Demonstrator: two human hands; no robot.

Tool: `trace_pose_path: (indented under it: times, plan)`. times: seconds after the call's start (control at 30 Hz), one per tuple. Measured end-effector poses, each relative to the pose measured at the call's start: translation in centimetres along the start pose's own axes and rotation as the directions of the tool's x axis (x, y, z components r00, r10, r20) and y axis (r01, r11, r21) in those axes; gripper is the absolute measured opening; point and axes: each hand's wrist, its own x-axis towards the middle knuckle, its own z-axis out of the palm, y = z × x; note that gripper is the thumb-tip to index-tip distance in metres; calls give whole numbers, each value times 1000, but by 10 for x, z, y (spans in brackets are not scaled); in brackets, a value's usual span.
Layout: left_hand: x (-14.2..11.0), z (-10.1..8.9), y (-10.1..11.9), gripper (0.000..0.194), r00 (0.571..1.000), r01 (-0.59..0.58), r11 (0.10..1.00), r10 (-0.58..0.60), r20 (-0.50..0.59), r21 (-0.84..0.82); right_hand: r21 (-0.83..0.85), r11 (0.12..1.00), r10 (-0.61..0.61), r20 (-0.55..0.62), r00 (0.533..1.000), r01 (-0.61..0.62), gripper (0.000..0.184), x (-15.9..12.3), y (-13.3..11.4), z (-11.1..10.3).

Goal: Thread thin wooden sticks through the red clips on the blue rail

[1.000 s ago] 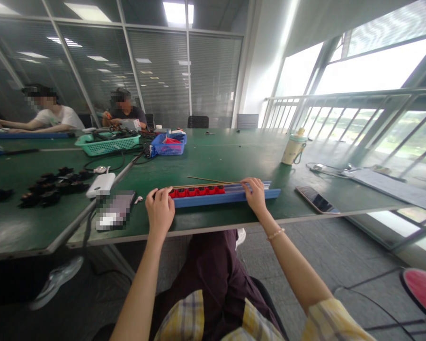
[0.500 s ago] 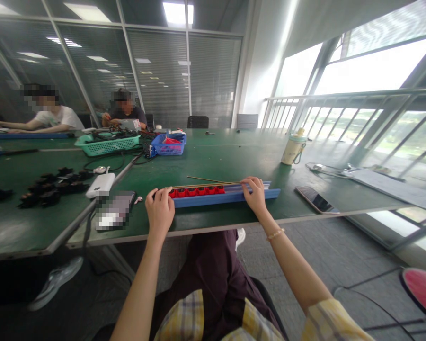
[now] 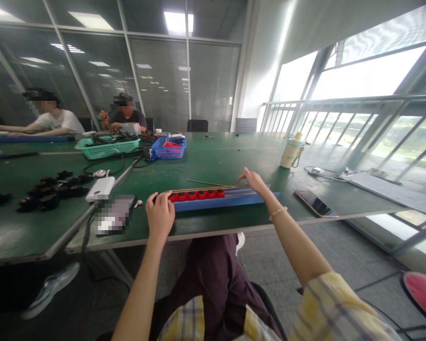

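Observation:
A long blue channel (image 3: 213,205) lies on the green table in front of me. Several red pieces with dark centres (image 3: 202,194) sit in a row in its left part; the right part shows its bare inside. My left hand (image 3: 160,210) is closed round the channel's left end, its fingertips over the top edge. Along the far edge runs a thin yellowish stick (image 3: 188,190), and a second thin stick (image 3: 203,182) lies at an angle behind it. My right hand (image 3: 256,182) is above the channel's right part, fingers stretched out and partly hidden, holding nothing visible.
To the left lie a phone (image 3: 116,214), a white power bank (image 3: 100,188) and several black parts (image 3: 53,189). A green basket (image 3: 108,149) and a blue basket (image 3: 169,150) stand behind. At right are a bottle (image 3: 291,151) and another phone (image 3: 314,202). Two people sit far left.
My right hand has come off the channel's edge and moved up and away from me, its fingers now pointing left. My left hand stays at the channel's left end.

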Motion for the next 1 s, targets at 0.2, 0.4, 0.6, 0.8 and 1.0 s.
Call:
trace_pose_path:
  times: [0.2, 0.4, 0.6, 0.8, 1.0]
  plan:
    - [-1, 0, -2, 34, 1000, -15, 1000, 14, 7, 22, 15, 991, 106, 531, 841, -134, 88, 30, -7, -2]
    - [-1, -2, -1, 34, 1000, 7, 1000, -7, 6, 2, 9, 994, 83, 593, 801, -109, 85, 34, 9, -1]
    - [-1, -2, -2, 35, 1000, 5, 1000, -5, 10, 8, -141, 971, 238, 515, 824, -192, 87, 37, 21, -10]
    - [-1, -3, -3, 35, 1000, -1, 1000, 1, 1, -2, -109, 979, 204, 580, 789, -173, 90, 38, 34, -14]
    - [-2, -4, -4, 35, 1000, 0, 1000, 0, -3, 3, -199, 960, 267, 431, 862, -198, 87, 43, 65, -17]
